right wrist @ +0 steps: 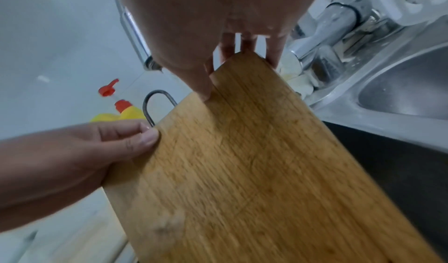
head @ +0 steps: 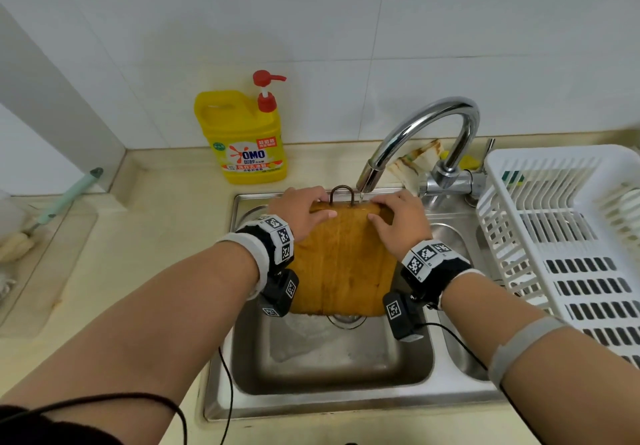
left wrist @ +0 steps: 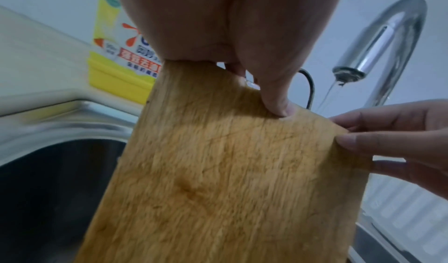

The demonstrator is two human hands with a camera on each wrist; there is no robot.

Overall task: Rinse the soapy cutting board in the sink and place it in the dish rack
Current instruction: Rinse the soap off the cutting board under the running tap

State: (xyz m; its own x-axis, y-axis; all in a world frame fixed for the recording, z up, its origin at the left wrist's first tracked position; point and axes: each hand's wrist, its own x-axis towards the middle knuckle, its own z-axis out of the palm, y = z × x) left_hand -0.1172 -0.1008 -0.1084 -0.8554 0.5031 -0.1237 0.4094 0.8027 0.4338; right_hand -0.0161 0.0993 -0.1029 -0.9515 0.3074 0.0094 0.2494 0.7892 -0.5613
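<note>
The wooden cutting board (head: 343, 264) stands tilted in the sink (head: 332, 375), its far top edge under the faucet (head: 415, 143), where a thin stream of water lands. The left hand (head: 299, 214) grips the top left corner, thumb on the near face, fingers curled over the edge. The right hand (head: 398, 221) pinches the top right corner the same way. The board's long axis runs away from the person, with its metal hanging loop (head: 341, 195) pointing at the wall. The white dish rack (head: 561, 223) sits to the right. On the tabletop (head: 145, 254) behind, a yellow detergent bottle (head: 242, 136) reads "OMO".
</note>
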